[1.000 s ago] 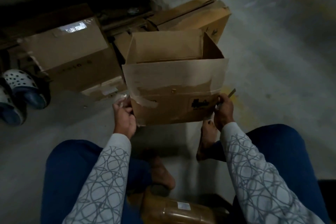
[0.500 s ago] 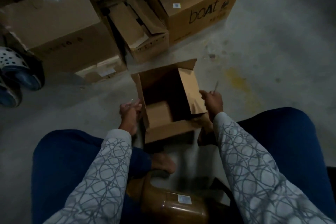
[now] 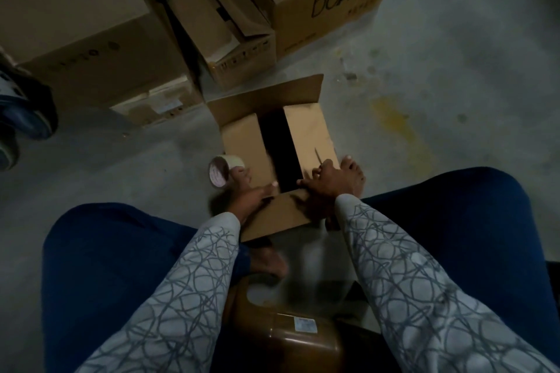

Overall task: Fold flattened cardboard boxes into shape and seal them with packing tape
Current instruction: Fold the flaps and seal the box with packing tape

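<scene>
1. Left hand point(image 3: 247, 195) is gripping the tape roll point(image 3: 224, 170). Its fingers are curling round the roll's near edge, and the thumb is reaching onto the box's left flap point(image 3: 247, 145). The roll is sitting on edge, just off the box's left side.
2. Right hand point(image 3: 326, 183) is pinching a thin pointed tool point(image 3: 317, 156) with curled fingers. The tip is sticking up and away over the right flap point(image 3: 309, 133). Blade or pen, can't tell. The forefinger is pointing toward the gap between the flaps.
3. Cardboard box point(image 3: 278, 215) is sitting on the concrete floor point(image 3: 454, 100) between the knees, top open. The left and right flaps are lying folded inward without meeting, leaving a dark gap between them. The far flap point(image 3: 266, 100) is standing up. The near panel is facing the person, under both wrists.
4. Bare right foot point(image 3: 354, 174) is sitting against the box's right side, just beside the right hand. Bare left foot point(image 3: 268, 263) is showing below the near panel, blurred.
5. Patterned grey sleeves point(image 3: 394, 281) and blue trousers point(image 3: 121, 251) are framing the box.
6. Brown plastic object point(image 3: 288, 342) with a white label is lying at the bottom edge, between the legs.
7. More cartons are standing beyond the box:
   - a large closed box point(image 3: 75, 24) to the left
   - an open small carton point(image 3: 236, 39) in the middle
   - a box printed "boat" point(image 3: 333, 0) to the right
8. Footwear point(image 3: 21, 118) is showing at the left edge.
</scene>
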Demonstrator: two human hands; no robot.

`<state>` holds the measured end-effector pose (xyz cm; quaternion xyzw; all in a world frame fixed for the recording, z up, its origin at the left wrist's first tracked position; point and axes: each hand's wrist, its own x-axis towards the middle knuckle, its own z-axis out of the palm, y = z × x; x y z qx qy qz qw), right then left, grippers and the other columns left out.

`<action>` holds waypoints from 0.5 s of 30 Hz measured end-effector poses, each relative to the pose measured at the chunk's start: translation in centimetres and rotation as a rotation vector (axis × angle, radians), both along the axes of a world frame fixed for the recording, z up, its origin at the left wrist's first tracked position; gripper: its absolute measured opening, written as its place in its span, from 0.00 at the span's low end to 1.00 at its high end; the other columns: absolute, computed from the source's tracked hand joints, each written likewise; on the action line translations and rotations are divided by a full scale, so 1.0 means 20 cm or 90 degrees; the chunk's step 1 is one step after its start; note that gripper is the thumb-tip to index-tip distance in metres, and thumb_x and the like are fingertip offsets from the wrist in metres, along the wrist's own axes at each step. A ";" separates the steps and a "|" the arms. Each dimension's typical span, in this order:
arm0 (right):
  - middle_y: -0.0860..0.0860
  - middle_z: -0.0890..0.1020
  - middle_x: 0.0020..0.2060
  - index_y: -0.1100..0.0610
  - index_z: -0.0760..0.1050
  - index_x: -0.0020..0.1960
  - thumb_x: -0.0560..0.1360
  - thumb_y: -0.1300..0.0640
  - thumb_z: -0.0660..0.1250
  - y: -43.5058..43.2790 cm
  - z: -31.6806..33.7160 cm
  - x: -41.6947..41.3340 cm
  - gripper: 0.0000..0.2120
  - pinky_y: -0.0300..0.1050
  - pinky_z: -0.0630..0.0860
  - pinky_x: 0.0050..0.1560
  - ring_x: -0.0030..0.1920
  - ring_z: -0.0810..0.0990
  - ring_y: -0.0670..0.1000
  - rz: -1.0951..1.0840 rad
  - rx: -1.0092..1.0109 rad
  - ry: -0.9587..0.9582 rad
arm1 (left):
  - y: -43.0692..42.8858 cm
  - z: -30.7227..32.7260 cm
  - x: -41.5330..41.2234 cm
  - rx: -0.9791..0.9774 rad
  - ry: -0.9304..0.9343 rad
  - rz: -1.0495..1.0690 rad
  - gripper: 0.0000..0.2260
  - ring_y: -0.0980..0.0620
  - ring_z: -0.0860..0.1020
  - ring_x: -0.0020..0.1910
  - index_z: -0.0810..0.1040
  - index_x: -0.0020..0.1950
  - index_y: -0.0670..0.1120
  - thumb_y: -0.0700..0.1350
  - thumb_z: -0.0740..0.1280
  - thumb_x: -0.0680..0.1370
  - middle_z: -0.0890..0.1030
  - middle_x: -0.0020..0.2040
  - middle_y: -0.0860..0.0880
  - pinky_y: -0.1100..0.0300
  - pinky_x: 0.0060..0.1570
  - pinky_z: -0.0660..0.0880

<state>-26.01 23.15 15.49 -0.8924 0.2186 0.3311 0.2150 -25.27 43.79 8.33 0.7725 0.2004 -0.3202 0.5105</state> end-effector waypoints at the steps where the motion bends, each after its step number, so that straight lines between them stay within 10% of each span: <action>1: 0.58 0.75 0.66 0.59 0.66 0.66 0.75 0.39 0.70 0.01 -0.04 -0.01 0.31 0.48 0.68 0.61 0.69 0.72 0.60 0.012 0.017 0.018 | -0.01 -0.02 -0.02 0.014 0.017 -0.038 0.47 0.48 0.58 0.79 0.48 0.82 0.45 0.54 0.76 0.74 0.54 0.81 0.51 0.56 0.74 0.60; 8: 0.53 0.66 0.70 0.54 0.60 0.69 0.63 0.47 0.79 0.07 -0.24 -0.10 0.42 0.71 0.57 0.68 0.74 0.61 0.58 0.316 -0.016 0.131 | 0.01 -0.07 -0.11 0.188 0.116 -0.394 0.74 0.41 0.44 0.82 0.25 0.77 0.53 0.58 0.85 0.57 0.40 0.83 0.53 0.41 0.78 0.55; 10: 0.51 0.60 0.73 0.55 0.57 0.76 0.61 0.45 0.81 0.08 -0.29 -0.12 0.51 0.74 0.57 0.68 0.76 0.55 0.58 0.401 -0.061 0.148 | 0.02 -0.04 -0.13 0.257 0.137 -0.503 0.70 0.35 0.41 0.80 0.27 0.79 0.53 0.53 0.84 0.61 0.39 0.83 0.50 0.40 0.77 0.51; 13: 0.55 0.62 0.71 0.58 0.58 0.75 0.77 0.52 0.70 0.04 -0.21 -0.08 0.33 0.64 0.58 0.72 0.76 0.60 0.61 0.303 -0.056 0.087 | 0.06 -0.05 -0.09 0.243 0.134 -0.535 0.60 0.36 0.53 0.80 0.37 0.81 0.50 0.46 0.80 0.66 0.52 0.82 0.43 0.42 0.78 0.57; 15: 0.61 0.66 0.72 0.63 0.57 0.76 0.82 0.38 0.58 0.01 -0.11 0.05 0.35 0.55 0.59 0.74 0.74 0.63 0.62 0.215 -0.054 0.023 | 0.09 -0.03 -0.01 0.149 0.097 -0.458 0.48 0.38 0.67 0.74 0.51 0.77 0.46 0.44 0.77 0.65 0.65 0.76 0.39 0.44 0.71 0.69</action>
